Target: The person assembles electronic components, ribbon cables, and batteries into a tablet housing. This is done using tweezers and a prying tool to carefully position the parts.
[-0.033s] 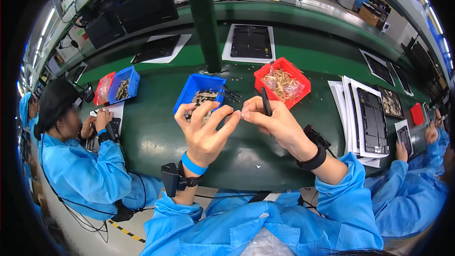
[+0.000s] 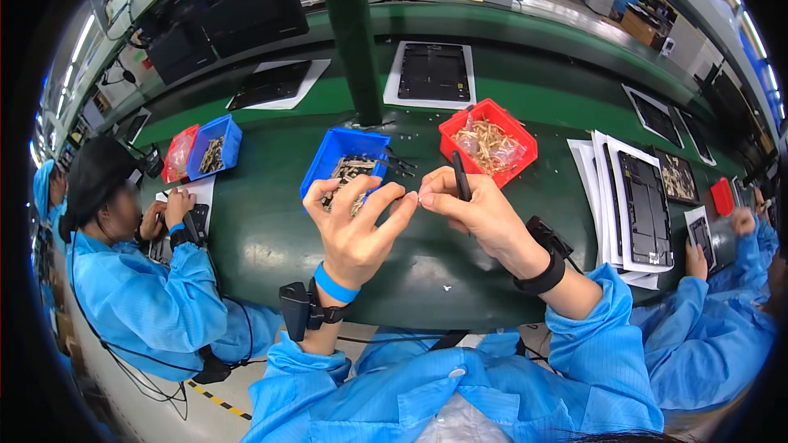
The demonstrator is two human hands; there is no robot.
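Observation:
Over the green table, the fingertips of my two hands meet. My left hand is closed in a thumb-and-forefinger pinch, its other fingers spread and curved. A tiny whitish piece shows between the fingertips; its kind is too small to make out. My right hand pinches at the same spot, and a slim black pen-like tool is tucked upright in its grip. Behind my left fingers stands a blue bin of small strip-like parts, partly hidden by them. A red bin with tan strips and clear plastic sits beyond my right hand.
A dark green post rises behind the bins. At the right lie white sheets with a black panel. Another black panel lies farther back. Co-workers in blue sit left and right. A white scrap lies near the table's front edge.
My hands and what they hold stay in place. At the far right, a co-worker's hand has shifted slightly upward.

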